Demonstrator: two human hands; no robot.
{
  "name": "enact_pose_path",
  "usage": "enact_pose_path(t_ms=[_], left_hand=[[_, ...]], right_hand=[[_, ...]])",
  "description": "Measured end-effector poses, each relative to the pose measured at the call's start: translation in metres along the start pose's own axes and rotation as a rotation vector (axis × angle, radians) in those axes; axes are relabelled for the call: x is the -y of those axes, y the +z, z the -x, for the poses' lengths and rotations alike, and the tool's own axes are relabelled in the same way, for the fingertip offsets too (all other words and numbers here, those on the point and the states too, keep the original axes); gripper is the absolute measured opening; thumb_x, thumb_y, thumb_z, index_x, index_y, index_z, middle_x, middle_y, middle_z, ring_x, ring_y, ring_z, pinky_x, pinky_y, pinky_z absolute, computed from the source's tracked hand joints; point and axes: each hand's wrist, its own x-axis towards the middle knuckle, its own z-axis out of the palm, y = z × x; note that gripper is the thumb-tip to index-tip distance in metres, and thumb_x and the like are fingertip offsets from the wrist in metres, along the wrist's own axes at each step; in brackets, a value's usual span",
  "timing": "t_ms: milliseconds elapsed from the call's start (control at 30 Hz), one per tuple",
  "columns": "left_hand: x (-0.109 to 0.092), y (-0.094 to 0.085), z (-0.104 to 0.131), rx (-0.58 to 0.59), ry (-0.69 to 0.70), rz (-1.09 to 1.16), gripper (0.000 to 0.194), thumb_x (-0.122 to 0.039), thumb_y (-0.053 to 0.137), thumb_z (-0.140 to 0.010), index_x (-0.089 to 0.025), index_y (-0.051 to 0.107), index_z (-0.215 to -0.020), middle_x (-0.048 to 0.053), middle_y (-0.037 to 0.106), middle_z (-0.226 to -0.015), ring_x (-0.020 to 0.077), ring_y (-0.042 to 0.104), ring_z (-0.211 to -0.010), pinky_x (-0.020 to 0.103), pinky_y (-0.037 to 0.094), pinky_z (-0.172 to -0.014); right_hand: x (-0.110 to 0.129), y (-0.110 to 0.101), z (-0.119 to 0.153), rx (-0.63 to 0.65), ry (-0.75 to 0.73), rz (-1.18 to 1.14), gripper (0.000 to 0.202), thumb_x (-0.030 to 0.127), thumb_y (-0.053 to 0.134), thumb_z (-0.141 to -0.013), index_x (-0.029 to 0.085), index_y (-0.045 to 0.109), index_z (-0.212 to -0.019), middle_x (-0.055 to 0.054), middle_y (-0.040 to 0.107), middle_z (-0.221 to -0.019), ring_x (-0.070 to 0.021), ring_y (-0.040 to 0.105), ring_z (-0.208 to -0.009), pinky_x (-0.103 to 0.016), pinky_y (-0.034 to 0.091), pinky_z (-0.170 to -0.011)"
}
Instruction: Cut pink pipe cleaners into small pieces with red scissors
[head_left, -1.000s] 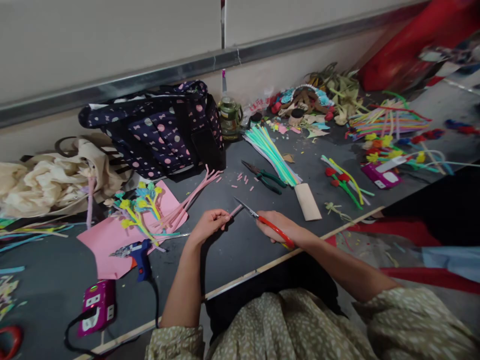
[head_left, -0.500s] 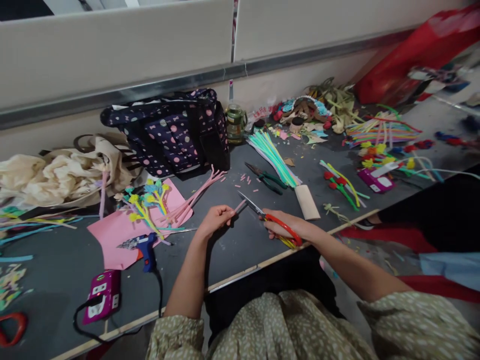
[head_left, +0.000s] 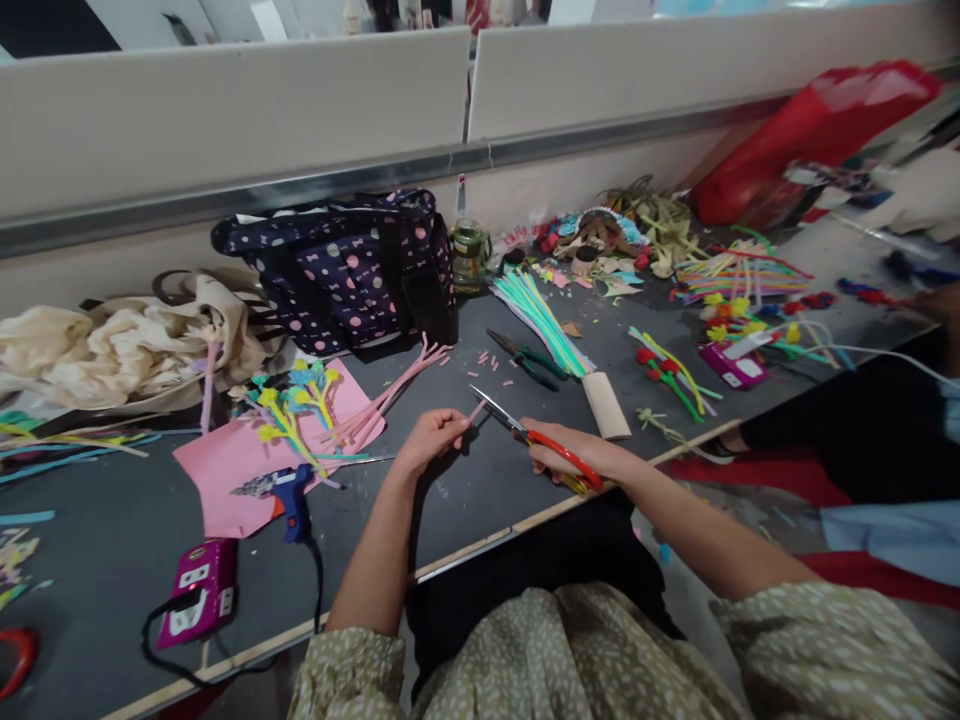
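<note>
My left hand (head_left: 435, 440) pinches a short pink pipe cleaner (head_left: 478, 411) between thumb and fingertips, its free end pointing toward the scissor blades. In my right hand (head_left: 559, 450) are red-handled scissors (head_left: 504, 412), fingers wrapped round the handles. The blades point up and left and meet the pipe cleaner near its tip; whether they touch it I cannot tell. Several cut pink bits (head_left: 484, 358) lie just beyond the blades. Green-handled pliers (head_left: 527, 358) rest on the table behind them. To the left, a bundle of long pink pipe cleaners (head_left: 394, 385) lies partly on pink paper (head_left: 225, 470).
A blue glue gun (head_left: 292, 500) and a purple power strip (head_left: 199, 590) with a cord sit at left. A dark patterned bag (head_left: 337, 275) stands at the back. Green and white pipe cleaners (head_left: 540, 315), a cardboard tube (head_left: 607, 405) and red-flowered stems (head_left: 667, 370) lie at right.
The view has tilted up slightly and shifted right. Both hands keep their grips; the scissor tips sit slightly further left, across the pink pipe cleaner.
</note>
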Motion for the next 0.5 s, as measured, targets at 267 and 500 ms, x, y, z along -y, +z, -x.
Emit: enact_pose_path(t_ms=[267, 500], left_hand=[[0.002, 0.002, 0.000, 0.001, 0.015, -0.002, 0.041, -0.052, 0.064, -0.076, -0.013, 0.063, -0.086, -0.005, 0.052, -0.051, 0.0037, 0.032, -0.036, 0.019, 0.019, -0.039], [-0.001, 0.004, 0.000, 0.015, 0.011, -0.014, 0.040, -0.052, 0.064, -0.075, -0.013, 0.062, -0.083, -0.005, 0.053, -0.051, 0.0035, 0.031, -0.036, 0.019, 0.019, -0.039]], right_hand=[[0.004, 0.005, -0.003, 0.006, 0.014, -0.011, 0.015, 0.031, 0.045, -0.087, 0.024, 0.046, -0.100, 0.001, 0.060, -0.071, -0.0093, 0.052, -0.047, -0.016, 0.041, -0.041], [0.013, 0.006, -0.003, -0.006, 0.071, -0.059, 0.016, 0.033, 0.052, -0.086, 0.023, 0.048, -0.098, 0.003, 0.057, -0.062, -0.0076, 0.049, -0.044, -0.014, 0.038, -0.041]])
